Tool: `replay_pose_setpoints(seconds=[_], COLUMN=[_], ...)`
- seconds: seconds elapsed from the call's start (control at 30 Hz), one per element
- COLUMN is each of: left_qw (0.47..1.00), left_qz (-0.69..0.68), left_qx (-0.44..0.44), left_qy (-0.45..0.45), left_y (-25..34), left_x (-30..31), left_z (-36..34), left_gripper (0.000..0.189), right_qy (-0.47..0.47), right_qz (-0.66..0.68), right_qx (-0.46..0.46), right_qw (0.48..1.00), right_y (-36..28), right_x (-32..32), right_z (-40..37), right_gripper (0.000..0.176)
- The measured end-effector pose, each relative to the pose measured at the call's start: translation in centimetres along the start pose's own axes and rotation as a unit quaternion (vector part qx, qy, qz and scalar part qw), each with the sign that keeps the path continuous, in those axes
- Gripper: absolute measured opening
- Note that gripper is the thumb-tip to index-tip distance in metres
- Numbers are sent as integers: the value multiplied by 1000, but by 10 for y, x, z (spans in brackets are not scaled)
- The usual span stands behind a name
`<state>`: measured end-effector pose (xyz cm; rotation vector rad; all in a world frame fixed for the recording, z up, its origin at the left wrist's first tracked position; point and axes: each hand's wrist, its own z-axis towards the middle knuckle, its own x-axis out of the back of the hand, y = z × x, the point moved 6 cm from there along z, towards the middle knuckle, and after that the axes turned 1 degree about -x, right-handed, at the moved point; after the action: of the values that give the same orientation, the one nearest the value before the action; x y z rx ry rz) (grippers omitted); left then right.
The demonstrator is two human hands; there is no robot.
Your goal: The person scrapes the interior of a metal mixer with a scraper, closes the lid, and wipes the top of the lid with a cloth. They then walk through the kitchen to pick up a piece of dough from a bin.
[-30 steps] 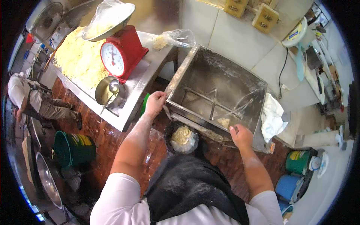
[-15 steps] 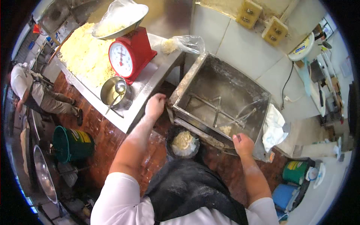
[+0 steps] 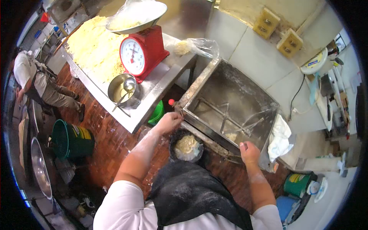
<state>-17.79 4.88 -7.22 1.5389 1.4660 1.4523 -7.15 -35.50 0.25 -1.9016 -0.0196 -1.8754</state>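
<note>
A metal mixing trough point(image 3: 245, 88) with bar-like paddles and a little dough inside stands in front of me. My left hand point(image 3: 171, 122) is closed at the trough's left front corner, just below a red knob point(image 3: 171, 102); what its fingers grip is too small to make out. On the right, my right hand point(image 3: 250, 153) has its fingers curled over the trough's front rim. Below the trough, between my arms, a black bucket point(image 3: 187, 147) holds pale dough scraps.
A steel table point(image 3: 153, 97) on the left bears shredded yellow food point(image 3: 94, 48), a red scale point(image 3: 143, 53) and a pot with a ladle point(image 3: 122, 94). Green buckets point(image 3: 74, 140) stand on the floor. A person point(image 3: 42, 82) stands far left. A white cloth point(image 3: 280, 138) hangs at the trough's right.
My left hand has moved down and right from beside the table to below the trough corner. The red knob and a green container under the table have come into view. The view has shifted slightly.
</note>
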Motion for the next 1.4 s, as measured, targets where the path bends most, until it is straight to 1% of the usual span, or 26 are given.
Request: replay_pose_setpoints(seconds=[0.03, 0.07, 0.1, 0.2, 0.27, 0.37, 0.4, 0.47, 0.5, 0.6, 0.67, 0.77, 0.83, 0.87, 0.9, 0.93, 0.97, 1.0, 1.07, 1.1, 1.17, 1.2, 1.23, 1.3, 1.37, 1.4], left_qw=[998, 994, 987, 981, 959, 983, 983, 955, 940, 922, 918, 915, 920, 935, 948, 955, 952, 951, 917, 917, 899, 894, 896, 872, 886, 881], left_qz=[-55, -99, -145, -169, -258, -155, -156, -255, -283, -326, -317, -315, -278, -206, -97, 8, 113, 109, 260, 255, 339, 345, 344, 397, 375, 383], left_qx=[-30, 34, 54, 80, 101, 86, 85, 49, 60, 52, 85, 114, 122, 108, 79, 57, 36, 38, 2, -2, -31, -52, -57, -96, -99, -108], left_qy=[-18, 8, 35, 57, 61, 42, 43, 141, 179, 203, 222, 224, 247, 267, 294, 290, 283, 287, 304, 305, 276, 280, 277, 269, 255, 256], left_y=[7, 30, 37, 24, 24, 32, 32, 33, 31, 33, 33, -18, -44, -47, -46, -46, -12, 5, 37, 38, 43, 46, 46, 51, 52, 51], left_x=[-1, 11, 21, 28, 17, 13, 14, 27, 35, 46, 41, 21, 11, 11, 11, 7, 9, 11, 12, 10, 1, -3, -4, -7, -4, -3], left_z=[10, 8, 13, 33, 39, 51, 56, 61, 60, 39, 10, -11, -15, -14, -11, -10, -16, -17, -15, -12, -1, 0, 1, 2, 2, 2], left_gripper=[17, 12, 11, 10, 10, 16, 16, 19, 19, 19, 18, 21, 28, 47, 69, 78, 87, 87, 94, 94, 100, 94, 94, 91, 88, 88], right_qy=[-4, -7, -4, 12, -1, 19, 20, 19, 18, 13, 13, -9, -3, 7, 6, 5, 3, 2, -19, -15, -11, -16, -12, -25, -12, -1], right_qz=[-5, -11, -12, -10, -14, -8, -8, -7, -6, 4, -6, -11, -5, 1, -2, -6, -10, -14, -10, -15, -27, -24, -26, -19, -22, -25], right_qx=[-5, -9, -7, 4, -4, 3, 4, 7, 6, 2, 7, 2, 4, 5, 10, 7, 4, 10, 2, 4, 0, -7, -12, -17, -14, -4], right_qw=[1000, 1000, 1000, 1000, 1000, 1000, 1000, 1000, 1000, 1000, 1000, 1000, 1000, 1000, 1000, 1000, 1000, 1000, 1000, 1000, 1000, 1000, 1000, 999, 1000, 1000], right_y=[1, 2, 4, 5, 5, 6, 5, 3, 3, 6, 4, -2, 0, 0, 0, 0, 0, -1, 1, 2, 4, 5, 6, 7, 6, 4], right_x=[-1, -1, -2, -3, -4, -4, -3, -1, -2, -5, -2, 2, 0, 0, 0, 0, -1, -1, -3, -3, -5, -5, -5, -6, -4, -2], right_z=[0, 1, 1, 1, 1, 0, 1, 0, 0, 0, 0, 1, 1, 1, 2, 1, 1, 1, 2, 2, 2, 2, 2, 1, 0, 0], right_gripper=[37, 37, 37, 37, 38, 38, 38, 38, 38, 38, 37, 37, 37, 38, 38, 38, 38, 38, 39, 39, 40, 40, 40, 40, 40, 40])
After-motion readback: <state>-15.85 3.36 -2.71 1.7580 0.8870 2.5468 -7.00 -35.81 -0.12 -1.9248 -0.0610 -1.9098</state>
